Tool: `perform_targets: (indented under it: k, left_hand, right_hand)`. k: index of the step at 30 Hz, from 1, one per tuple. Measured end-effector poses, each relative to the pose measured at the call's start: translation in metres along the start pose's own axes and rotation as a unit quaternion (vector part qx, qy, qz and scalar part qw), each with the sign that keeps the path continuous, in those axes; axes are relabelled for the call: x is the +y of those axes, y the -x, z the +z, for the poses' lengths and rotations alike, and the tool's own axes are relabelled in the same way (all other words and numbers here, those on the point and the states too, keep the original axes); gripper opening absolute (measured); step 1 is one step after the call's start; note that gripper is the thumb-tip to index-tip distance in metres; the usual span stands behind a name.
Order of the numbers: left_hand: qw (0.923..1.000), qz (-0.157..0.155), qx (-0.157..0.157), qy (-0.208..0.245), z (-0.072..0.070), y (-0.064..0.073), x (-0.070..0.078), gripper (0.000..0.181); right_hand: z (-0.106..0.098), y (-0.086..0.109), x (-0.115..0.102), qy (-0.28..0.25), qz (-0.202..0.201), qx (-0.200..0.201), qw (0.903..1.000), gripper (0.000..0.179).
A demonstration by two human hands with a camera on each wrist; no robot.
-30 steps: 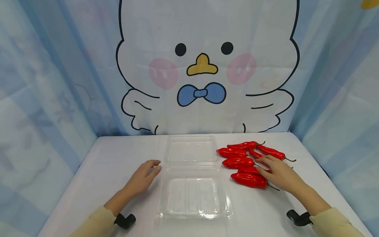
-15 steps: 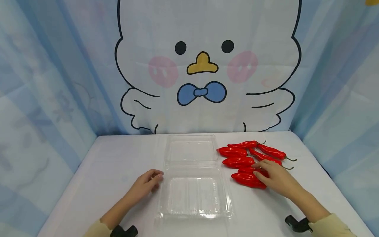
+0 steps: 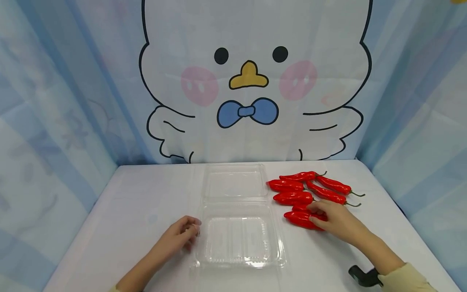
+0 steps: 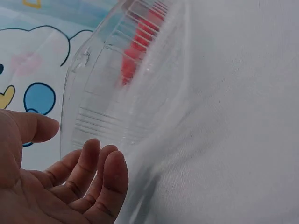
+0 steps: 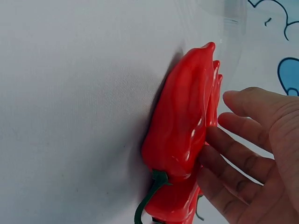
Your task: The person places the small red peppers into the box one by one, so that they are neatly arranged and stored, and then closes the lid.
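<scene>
My right hand [image 3: 337, 221] is over the nearest red chili pepper [image 3: 300, 219] of a group on the right. In the right wrist view, that pepper [image 5: 180, 112] has a curved green stem, and my fingertips are right at its side while the thumb stands apart. Part of another chili pepper [image 3: 300, 207] shows just behind it, the rest hidden by the hand. My left hand [image 3: 181, 234] is at the left rim of an open clear plastic clamshell box [image 3: 274, 243]. Its fingers [image 4: 114, 170] bend loosely near the box wall, apart from the thumb.
Several more red chili peppers [image 3: 293, 198] lie behind my right hand, stems pointing right. The box's lid [image 3: 233, 186] lies flat toward the back of the white table [image 3: 146, 194]. A curtain [image 3: 248, 142] with a cartoon face rises behind, and blue curtains flank both sides.
My right hand has moved forward-down and left, from above the middle peppers onto the nearest ones. My left hand has come closer to me, along the box's left rim. The peppers and box stay put.
</scene>
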State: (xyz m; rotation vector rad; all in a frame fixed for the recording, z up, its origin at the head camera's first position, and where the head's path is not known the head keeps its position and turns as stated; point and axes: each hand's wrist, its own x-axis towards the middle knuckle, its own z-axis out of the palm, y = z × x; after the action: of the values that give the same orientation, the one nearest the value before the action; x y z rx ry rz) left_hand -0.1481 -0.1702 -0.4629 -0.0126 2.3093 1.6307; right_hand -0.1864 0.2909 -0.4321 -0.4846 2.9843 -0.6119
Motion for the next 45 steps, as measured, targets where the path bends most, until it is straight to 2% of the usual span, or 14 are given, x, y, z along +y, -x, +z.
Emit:
perform_targets:
  k: [4,8,11,15,25,33,45]
  left_hand:
    - [0.9969,-0.030,-0.023,0.068,-0.004,0.001,-0.003,0.043]
    - [0.9861,-0.058,-0.046,0.149,-0.012,0.003,-0.007,0.045]
    - [0.9798,-0.060,-0.065,0.179,-0.017,0.004,-0.009,0.044]
    - [0.9771,-0.053,-0.083,0.188,-0.018,0.004,-0.011,0.044]
    - [0.9710,-0.045,-0.101,0.212,-0.015,0.006,-0.011,0.044]
    - [0.9637,-0.042,-0.109,0.240,-0.014,0.010,-0.014,0.040]
    - [0.9620,-0.035,-0.112,0.247,-0.011,0.012,-0.014,0.045]
  right_hand:
    - [0.002,-0.001,-0.001,-0.009,0.001,-0.004,0.9999,0.039]
    - [0.005,-0.002,-0.002,-0.025,0.008,-0.012,0.9996,0.037]
    - [0.006,-0.003,-0.003,-0.028,0.018,-0.021,0.9992,0.039]
    - [0.007,-0.003,-0.003,-0.025,0.028,-0.032,0.9988,0.042]
    - [0.007,-0.002,-0.005,-0.046,0.036,-0.048,0.9971,0.042]
    - [0.010,-0.001,-0.010,-0.058,0.065,-0.059,0.9945,0.043]
    - [0.015,0.001,-0.012,-0.078,0.089,-0.057,0.9914,0.039]
